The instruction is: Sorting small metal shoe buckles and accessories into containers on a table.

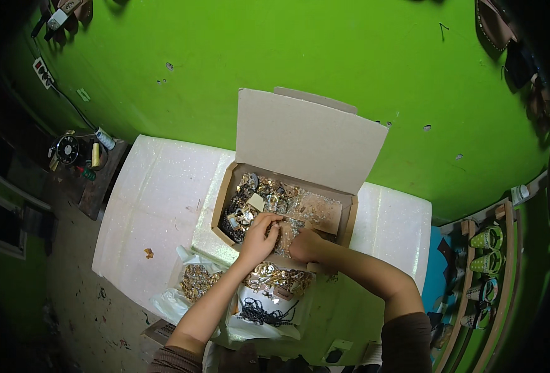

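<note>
The left forearm (pixel 219 296) slants toward one o'clock, the left hand (pixel 260 239) bending its fingers toward two. The right forearm (pixel 363 267) points to ten o'clock from a bent elbow (pixel 408 292); the right hand (pixel 306 245), fingertips hidden, lies close by at the left's three o'clock.

An open cardboard box (pixel 309 142), a white plastic bag (pixel 169 303) and a brownish scrap (pixel 148 253) are borne by the sparkly counter (pixel 163 199).
</note>
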`<state>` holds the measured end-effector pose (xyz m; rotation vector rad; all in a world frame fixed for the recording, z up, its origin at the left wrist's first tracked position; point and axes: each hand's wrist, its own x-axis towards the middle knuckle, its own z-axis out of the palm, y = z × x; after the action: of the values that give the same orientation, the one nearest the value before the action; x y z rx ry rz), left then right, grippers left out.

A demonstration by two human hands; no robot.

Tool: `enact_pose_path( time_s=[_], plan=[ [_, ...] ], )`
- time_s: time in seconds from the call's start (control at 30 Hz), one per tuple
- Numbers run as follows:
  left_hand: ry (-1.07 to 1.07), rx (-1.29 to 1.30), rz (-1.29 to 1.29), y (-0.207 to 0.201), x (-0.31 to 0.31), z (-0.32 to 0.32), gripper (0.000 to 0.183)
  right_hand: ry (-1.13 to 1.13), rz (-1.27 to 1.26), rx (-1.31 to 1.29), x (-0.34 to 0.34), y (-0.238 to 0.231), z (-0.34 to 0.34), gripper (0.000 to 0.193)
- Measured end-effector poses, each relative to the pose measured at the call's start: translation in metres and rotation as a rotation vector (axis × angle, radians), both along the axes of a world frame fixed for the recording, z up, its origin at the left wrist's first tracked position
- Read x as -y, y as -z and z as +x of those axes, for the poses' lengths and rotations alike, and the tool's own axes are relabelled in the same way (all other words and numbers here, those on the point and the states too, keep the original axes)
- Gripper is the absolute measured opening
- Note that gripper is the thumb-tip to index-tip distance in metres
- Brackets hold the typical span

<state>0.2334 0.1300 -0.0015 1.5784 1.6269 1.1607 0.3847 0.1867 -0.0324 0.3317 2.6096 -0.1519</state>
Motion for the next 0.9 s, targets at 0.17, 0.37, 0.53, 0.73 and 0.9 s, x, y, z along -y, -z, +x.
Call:
enact_pose_path(
  time_s=[0.17,0.37,0.53,0.73,0.9],
  plan=[
    [-0.011,-0.004,0.008,0.004,-0.001,0.0,0.019,0.067,-0.24,-0.277,-0.01,0.007,0.014,0.01],
    [-0.021,-0.006,0.019,0.009,0.0,-0.002,0.019,0.136,-0.252,-0.289,-0.013,-0.023,0.007,0.015],
    [-0.004,0.001,0.015,0.006,-0.001,0.002,0.019,-0.035,-0.084,0.012,-0.012,0.005,0.008,0.017],
    [-0.03,-0.026,-0.001,0.007,0.004,-0.004,0.019,0.292,-0.358,-0.436,-0.009,-0.012,0.003,0.021],
    [-0.128,0.197,-0.092,0.013,0.001,-0.008,0.019,0.466,-0.314,-0.612,0.002,0.017,-0.007,0.037]
  ],
)
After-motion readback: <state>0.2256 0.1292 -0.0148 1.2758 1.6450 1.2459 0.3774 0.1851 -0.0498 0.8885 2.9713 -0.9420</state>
